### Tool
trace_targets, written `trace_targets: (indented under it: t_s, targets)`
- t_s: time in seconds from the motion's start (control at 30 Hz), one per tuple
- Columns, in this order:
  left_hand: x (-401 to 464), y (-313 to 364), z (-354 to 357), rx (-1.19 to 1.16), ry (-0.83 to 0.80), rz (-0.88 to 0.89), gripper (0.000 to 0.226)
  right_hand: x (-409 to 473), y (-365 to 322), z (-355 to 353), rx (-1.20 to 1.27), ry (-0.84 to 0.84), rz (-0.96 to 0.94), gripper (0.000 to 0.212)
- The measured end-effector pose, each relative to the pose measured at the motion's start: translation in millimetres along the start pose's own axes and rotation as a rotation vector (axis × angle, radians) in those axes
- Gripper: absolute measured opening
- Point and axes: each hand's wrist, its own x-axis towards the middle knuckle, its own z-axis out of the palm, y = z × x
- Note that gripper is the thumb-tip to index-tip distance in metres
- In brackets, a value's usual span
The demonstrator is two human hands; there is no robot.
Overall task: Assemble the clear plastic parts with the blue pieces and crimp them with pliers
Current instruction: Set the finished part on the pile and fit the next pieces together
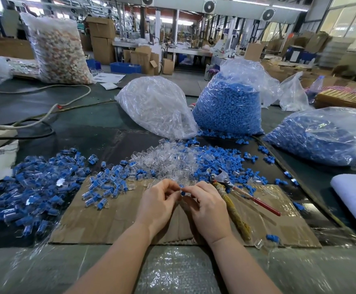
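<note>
Factory bench, cardboard mat (113,221): both hands meet over it, fitting one unit.
L hand (158,203) and R hand (204,205) pinch fingertip to fingertip; blue piece (182,193) sits between them, R side; clear part prob. in L, hidden. Pliers (226,185) lie just right of R fingers, handles toward the person, so R is nearer.

Two bare arms come up from the bottom edge of the picture. No sleeves cover them; both are bare from the forearm down to the wrist. The left hand (159,203) and the right hand (204,205) wear no gloves. No rings show on the fingers, and no watch or band shows on either wrist. The nails that can be seen are short and plain. Both hands sit over the brown cardboard sheet (113,221).
</note>
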Motion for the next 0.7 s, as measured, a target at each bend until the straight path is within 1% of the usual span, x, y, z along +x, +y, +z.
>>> trace_targets:
  t_s: [0.3, 0.57, 0.7]
  targets:
    - [-1.2, 4.2, -1.9, 0.034, 0.010, 0.001, 0.025, -0.4, -1.3, 0.3, -0.019, 0.010, -0.009, 0.012]
    - [0.1, 4.8, -2.3, 0.066, 0.004, -0.012, 0.026, -0.5, -1.1, 0.4, -0.023, 0.016, -0.022, 0.012]
    - [-1.0, 6.3, -2.9, 0.053, -0.002, -0.012, 0.025, -1.4, -2.4, -1.0, -0.054, 0.002, -0.023, 0.016]
